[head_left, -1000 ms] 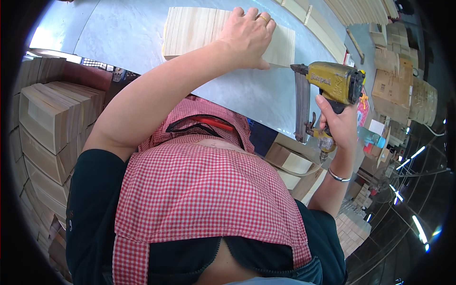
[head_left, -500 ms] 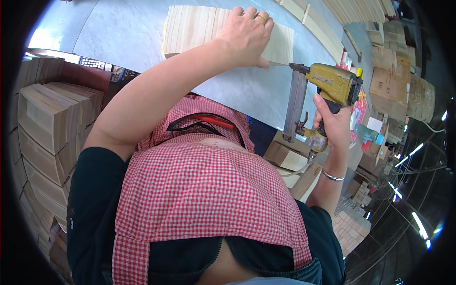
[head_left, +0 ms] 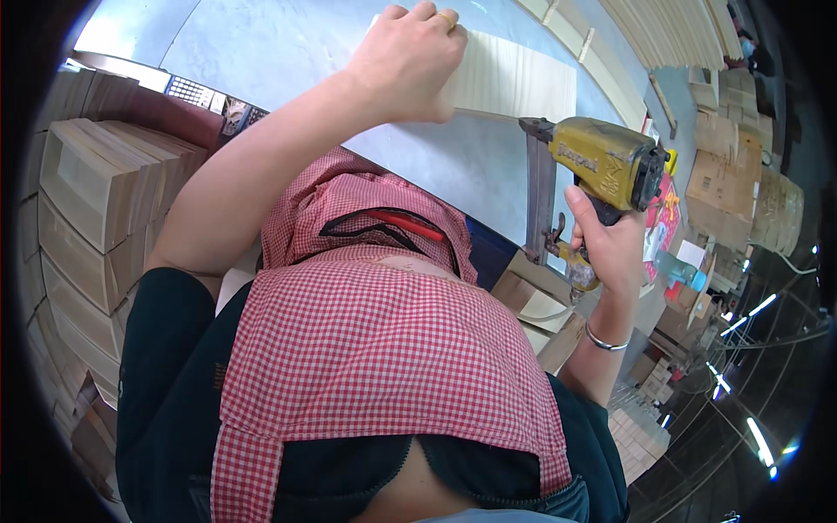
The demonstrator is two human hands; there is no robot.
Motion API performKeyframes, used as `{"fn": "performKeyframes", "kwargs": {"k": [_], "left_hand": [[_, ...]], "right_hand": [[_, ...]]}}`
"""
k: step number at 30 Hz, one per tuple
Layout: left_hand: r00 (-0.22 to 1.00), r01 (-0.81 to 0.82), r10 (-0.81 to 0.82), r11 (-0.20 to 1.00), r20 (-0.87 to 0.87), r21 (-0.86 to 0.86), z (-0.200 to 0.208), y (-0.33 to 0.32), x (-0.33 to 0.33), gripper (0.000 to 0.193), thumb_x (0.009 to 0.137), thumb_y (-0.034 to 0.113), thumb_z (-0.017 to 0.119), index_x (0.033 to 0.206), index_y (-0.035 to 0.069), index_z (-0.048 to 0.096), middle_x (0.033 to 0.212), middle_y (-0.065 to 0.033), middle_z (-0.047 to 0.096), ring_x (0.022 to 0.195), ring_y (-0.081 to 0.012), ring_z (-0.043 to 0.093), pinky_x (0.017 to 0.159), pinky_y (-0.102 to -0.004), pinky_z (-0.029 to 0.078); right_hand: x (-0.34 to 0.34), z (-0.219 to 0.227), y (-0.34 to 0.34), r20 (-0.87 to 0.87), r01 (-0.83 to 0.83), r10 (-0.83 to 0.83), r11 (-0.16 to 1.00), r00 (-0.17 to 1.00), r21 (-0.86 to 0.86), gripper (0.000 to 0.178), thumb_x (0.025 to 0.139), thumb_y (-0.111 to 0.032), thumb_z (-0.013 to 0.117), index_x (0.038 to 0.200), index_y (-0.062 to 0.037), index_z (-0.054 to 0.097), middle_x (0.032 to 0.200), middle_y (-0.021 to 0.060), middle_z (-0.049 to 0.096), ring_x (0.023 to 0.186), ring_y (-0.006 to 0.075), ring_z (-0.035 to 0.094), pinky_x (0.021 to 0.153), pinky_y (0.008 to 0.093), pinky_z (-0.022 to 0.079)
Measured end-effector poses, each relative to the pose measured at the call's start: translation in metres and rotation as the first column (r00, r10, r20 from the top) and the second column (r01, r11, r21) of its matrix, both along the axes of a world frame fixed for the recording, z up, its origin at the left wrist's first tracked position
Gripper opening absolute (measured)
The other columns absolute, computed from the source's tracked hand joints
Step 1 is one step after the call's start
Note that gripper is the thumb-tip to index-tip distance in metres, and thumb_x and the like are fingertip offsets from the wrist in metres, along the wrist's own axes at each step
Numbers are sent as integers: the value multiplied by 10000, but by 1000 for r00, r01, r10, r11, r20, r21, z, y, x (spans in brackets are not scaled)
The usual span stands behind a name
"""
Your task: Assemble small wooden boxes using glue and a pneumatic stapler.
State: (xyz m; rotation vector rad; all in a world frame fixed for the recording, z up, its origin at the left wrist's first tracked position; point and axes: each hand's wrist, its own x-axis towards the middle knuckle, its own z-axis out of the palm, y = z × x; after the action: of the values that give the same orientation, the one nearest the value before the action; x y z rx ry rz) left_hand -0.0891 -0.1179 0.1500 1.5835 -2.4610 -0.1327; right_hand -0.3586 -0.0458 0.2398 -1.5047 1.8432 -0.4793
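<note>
A pale wooden piece with straight grain [head_left: 514, 78], box-like in shape, lies on the grey-blue worktable [head_left: 253, 52]. My left hand [head_left: 405, 65] is wrapped over its left end, fingers curled across the far edge and thumb on the near side; that end is mostly hidden. My right hand [head_left: 610, 240] grips the handle of a worn yellow nail gun [head_left: 602, 157]. The gun's nose points left, close to the near edge of the wooden piece; whether they touch I cannot tell.
Stacked wooden boxes [head_left: 83, 187] rise at the left. Long wooden strips [head_left: 676, 30] lie at the far right. Beyond my right hand are a blue-capped bottle [head_left: 680, 270] and cardboard boxes [head_left: 722, 166]. More wooden pieces [head_left: 540, 301] sit below the table edge.
The wooden piece has shifted right along the table. My left hand has slid from its middle to its left end. The nail gun has moved slightly left, its nose now by the near edge.
</note>
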Motion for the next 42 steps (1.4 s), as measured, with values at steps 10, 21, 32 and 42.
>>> {"fn": "performKeyframes", "kwargs": {"k": [10,21,32,42], "left_hand": [[995,34,-42,996,-89,-84,-30,-6,-9,654,691,413,764,1127,-59,639,1133,-184,590,1023,-314,558,958,-417,440],[981,9,14,993,-196,118,-18,-3,-3,713,685,429,800,1174,-57,618,1222,-217,561,1139,-356,539,1034,-451,417],[797,11,72,991,-600,135,-80,23,59,966,633,468,882,1372,5,466,1508,-280,372,1432,-445,322,1179,-605,251],[885,-138,134,990,-445,23,-83,13,25,1296,563,435,947,1587,129,214,1459,-151,515,1369,-293,474,1209,-467,264]], "right_hand": [[5,-10,-7,-3,7,-7,1000,1000,20,298,864,-185,785,1006,40,650,692,47,632,436,97,511,402,226,424],[7,-8,-13,-48,29,-23,990,999,138,288,874,-184,778,1021,28,649,664,35,624,437,94,508,403,219,423],[39,6,0,-44,-62,63,998,997,31,290,864,-130,778,1073,28,654,792,74,691,547,127,609,502,240,504],[49,15,-11,103,-294,289,955,952,36,324,855,-80,776,1133,29,648,944,110,738,756,195,707,624,269,556]]}}
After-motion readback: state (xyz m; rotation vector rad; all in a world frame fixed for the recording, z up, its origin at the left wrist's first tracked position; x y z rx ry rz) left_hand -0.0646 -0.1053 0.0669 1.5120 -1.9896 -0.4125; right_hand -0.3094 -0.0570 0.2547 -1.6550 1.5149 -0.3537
